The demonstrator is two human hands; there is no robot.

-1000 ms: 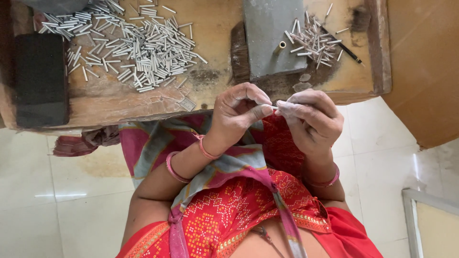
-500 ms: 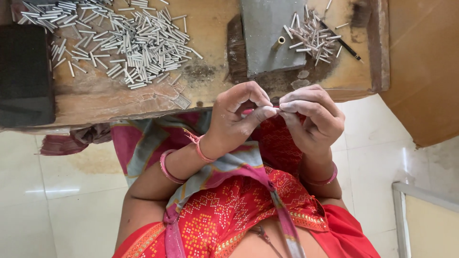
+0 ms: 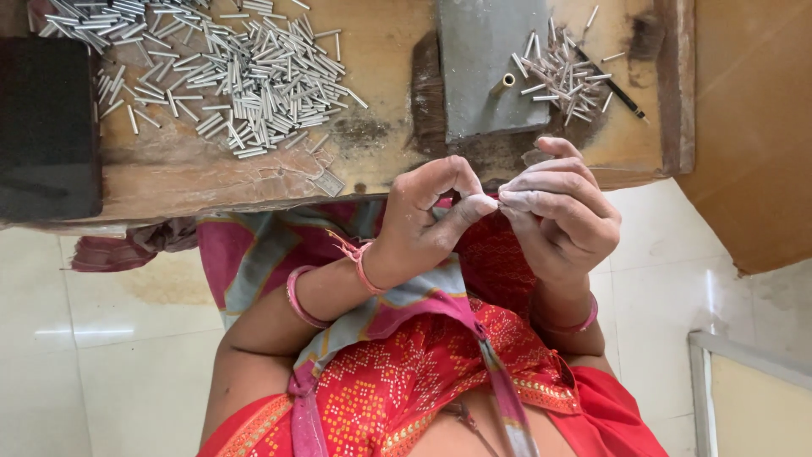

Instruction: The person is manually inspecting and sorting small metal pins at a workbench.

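Both hands are up close over the lap, just short of the wooden bench (image 3: 254,182) edge. L hand (image 3: 427,233) has thumb and forefinger curled into a ring, tips pressed together. R hand (image 3: 562,220) meets it tip to tip, fingers bunched and dusted white. Between the two pinches sits a small piece (image 3: 496,200), pale and mostly hidden by the fingertips, so I can't tell what kind it is. Each hand is closed on it.

Beyond the R hand lies a grey slab (image 3: 482,51) with a small heap of metal tubes (image 3: 562,76), one brass tube (image 3: 504,82) and a black pencil (image 3: 616,87). Beyond and outboard of the L hand there's a big spread of tubes (image 3: 245,80) and a dark block (image 3: 46,127).

Step in hand, as I read it: fine fingertip work on that piece, w/ both pinches sharing it. Any next move calls for a steady pinch, since the piece is tiny and would drop into the lap cloth.
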